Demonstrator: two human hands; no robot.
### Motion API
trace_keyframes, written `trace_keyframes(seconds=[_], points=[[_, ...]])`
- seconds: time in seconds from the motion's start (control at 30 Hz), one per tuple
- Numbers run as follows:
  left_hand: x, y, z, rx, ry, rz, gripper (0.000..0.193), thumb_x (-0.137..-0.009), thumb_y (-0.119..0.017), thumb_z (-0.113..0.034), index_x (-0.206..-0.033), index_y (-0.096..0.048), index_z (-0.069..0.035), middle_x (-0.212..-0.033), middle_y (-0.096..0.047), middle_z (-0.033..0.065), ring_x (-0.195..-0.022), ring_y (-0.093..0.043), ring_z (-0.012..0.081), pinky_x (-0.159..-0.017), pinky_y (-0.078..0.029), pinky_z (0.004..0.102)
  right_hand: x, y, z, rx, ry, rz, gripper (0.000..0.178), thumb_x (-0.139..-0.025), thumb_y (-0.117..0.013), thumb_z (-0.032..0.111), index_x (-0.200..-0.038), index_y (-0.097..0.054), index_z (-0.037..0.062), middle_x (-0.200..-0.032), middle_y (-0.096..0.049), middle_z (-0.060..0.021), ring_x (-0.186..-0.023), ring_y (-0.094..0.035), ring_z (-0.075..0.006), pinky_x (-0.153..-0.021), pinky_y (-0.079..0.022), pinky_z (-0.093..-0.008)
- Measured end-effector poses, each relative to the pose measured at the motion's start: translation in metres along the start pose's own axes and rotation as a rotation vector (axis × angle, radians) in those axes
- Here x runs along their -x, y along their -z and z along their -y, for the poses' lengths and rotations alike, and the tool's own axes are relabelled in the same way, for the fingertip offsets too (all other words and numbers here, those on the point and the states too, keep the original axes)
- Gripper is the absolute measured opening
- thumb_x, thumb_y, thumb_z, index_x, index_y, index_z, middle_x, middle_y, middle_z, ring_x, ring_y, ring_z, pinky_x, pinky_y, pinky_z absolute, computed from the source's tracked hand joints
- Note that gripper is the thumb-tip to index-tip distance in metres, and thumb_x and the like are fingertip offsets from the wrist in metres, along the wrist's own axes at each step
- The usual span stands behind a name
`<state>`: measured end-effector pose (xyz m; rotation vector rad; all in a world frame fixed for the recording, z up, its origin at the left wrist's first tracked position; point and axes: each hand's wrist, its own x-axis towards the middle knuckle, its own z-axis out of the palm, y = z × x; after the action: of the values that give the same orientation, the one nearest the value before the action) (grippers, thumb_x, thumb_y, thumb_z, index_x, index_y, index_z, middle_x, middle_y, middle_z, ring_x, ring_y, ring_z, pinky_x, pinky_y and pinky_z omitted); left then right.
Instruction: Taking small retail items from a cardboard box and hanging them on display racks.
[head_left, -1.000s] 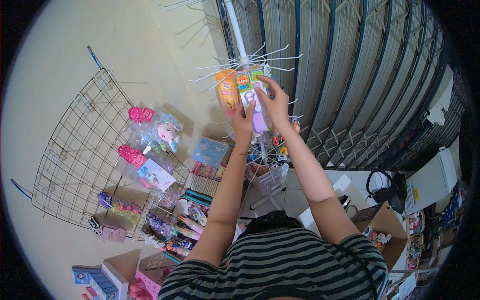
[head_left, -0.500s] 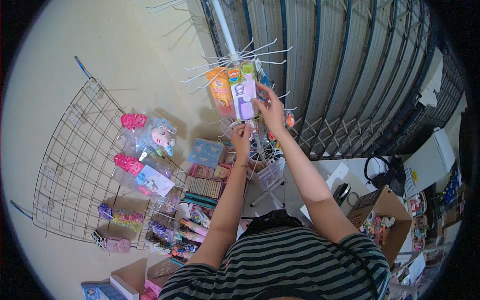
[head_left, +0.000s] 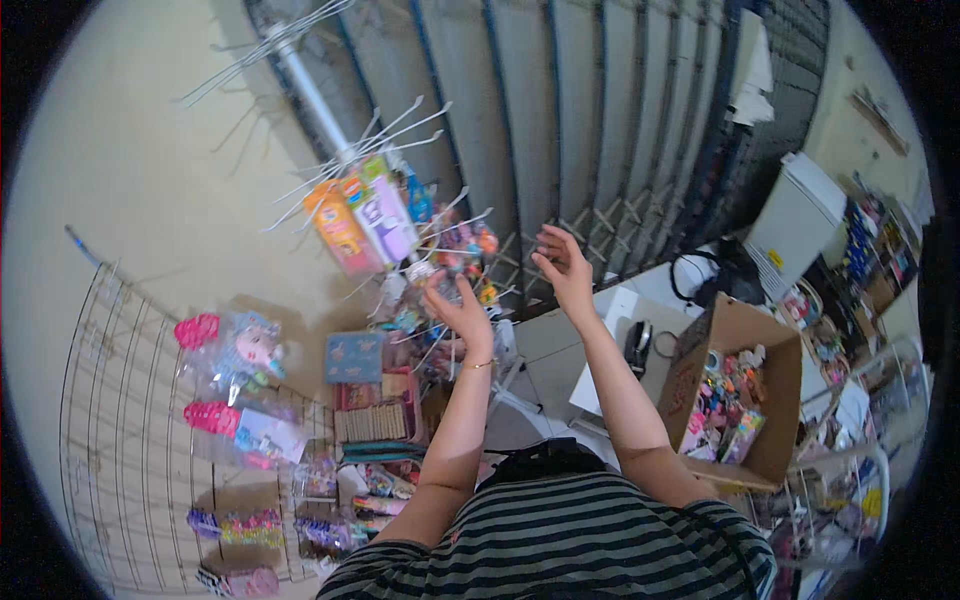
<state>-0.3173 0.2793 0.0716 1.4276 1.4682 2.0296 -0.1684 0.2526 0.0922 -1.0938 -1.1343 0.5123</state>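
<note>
1. The left hand [head_left: 462,315] is raised at the lower part of the white wire display rack [head_left: 318,105], its thumb and fingers parted; whether the fingertips touch the small packets there, I cannot tell
2. The purple-and-white blister pack [head_left: 392,228] hangs tilted on the rack, above and to the left of the left hand, apart from it
3. Just beside that pack, on its left, hangs an orange packet [head_left: 340,228]
4. The right hand [head_left: 567,272] is bare and in midair, its thumb and fingers spread apart, in front of the folding metal shutter [head_left: 545,120]
5. A flat blue box [head_left: 354,357] stands below the rack, near the wall
6. To the right of the right forearm, an open cardboard box [head_left: 783,425] holds a jumble of small colourful items
</note>
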Motion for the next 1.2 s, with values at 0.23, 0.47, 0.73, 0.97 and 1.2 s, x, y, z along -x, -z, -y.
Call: trace_keyframes(seconds=[0.23, 0.47, 0.73, 0.97, 1.2], points=[[0.066, -0.042, -0.055, -0.002, -0.099, 0.111, 0.042, -0.074, -0.056, -0.01, -0.113, -0.041, -0.003, -0.124, -0.031, 0.0164, -0.122, -0.021, 0.0322, -0.099, -0.014, 0.0481, 0.036, 0.127, 0.016, 0.161, -0.027, -0.221, 0.042, -0.078, -0.062, 0.004, -0.117, -0.048, 0.0104, -0.108, -0.058, -0.0074, -0.093, -0.057, -0.0145, -0.075, -0.047, -0.0276], [0.18, -0.079, -0.117, 0.344, 0.046, 0.484, 0.038, -0.076, -0.053, -0.003, -0.112, -0.04, -0.004, -0.116, -0.039, 0.0132, -0.108, -0.036, 0.0279, -0.091, -0.028, 0.04, 0.109, 0.269, 0.019, 0.251, -0.069, -0.432, 0.04, -0.078, -0.06, 0.002, -0.116, -0.048, 0.0092, -0.108, -0.058, -0.0097, -0.092, -0.058, -0.0162, -0.076, -0.048, -0.028], [0.333, -0.102, -0.155, 0.51, 0.248, 0.91, 0.037, -0.077, -0.052, -0.002, -0.112, -0.041, -0.003, -0.113, -0.042, 0.0099, -0.103, -0.043, 0.021, -0.086, -0.037, 0.0322, 0.208, 0.401, 0.009, 0.399, -0.293, -0.568, 0.039, -0.075, -0.06, 0.0, -0.112, -0.05, 0.0075, -0.102, -0.061, -0.0107, -0.086, -0.061, -0.017, -0.073, -0.049, -0.0283], [0.475, -0.139, -0.116, 0.465, 0.436, 1.468, 0.028, -0.076, -0.056, -0.005, -0.102, -0.047, -0.002, -0.096, -0.055, 0.0112, -0.091, -0.053, 0.0211, -0.078, -0.043, 0.0305, 0.27, 0.472, -0.037, 0.712, -0.686, -0.225, 0.039, -0.074, -0.064, 0.012, -0.112, -0.055, 0.0105, -0.104, -0.06, -0.0123, -0.09, -0.06, -0.0202, -0.076, -0.048, -0.0318], [0.555, -0.142, -0.076, 0.125, 0.359, 1.982, 0.034, -0.074, -0.054, 0.001, -0.106, -0.045, -0.001, -0.092, -0.055, 0.0078, -0.084, -0.052, 0.0158, -0.073, -0.043, 0.0275, 0.294, 0.471, -0.055, 1.255, -0.669, 0.014, 0.058, -0.073, -0.057, 0.005, -0.127, -0.041, 0.0124, -0.115, -0.05, -0.0139, -0.107, -0.047, -0.0308, -0.089, -0.042, -0.0369]])
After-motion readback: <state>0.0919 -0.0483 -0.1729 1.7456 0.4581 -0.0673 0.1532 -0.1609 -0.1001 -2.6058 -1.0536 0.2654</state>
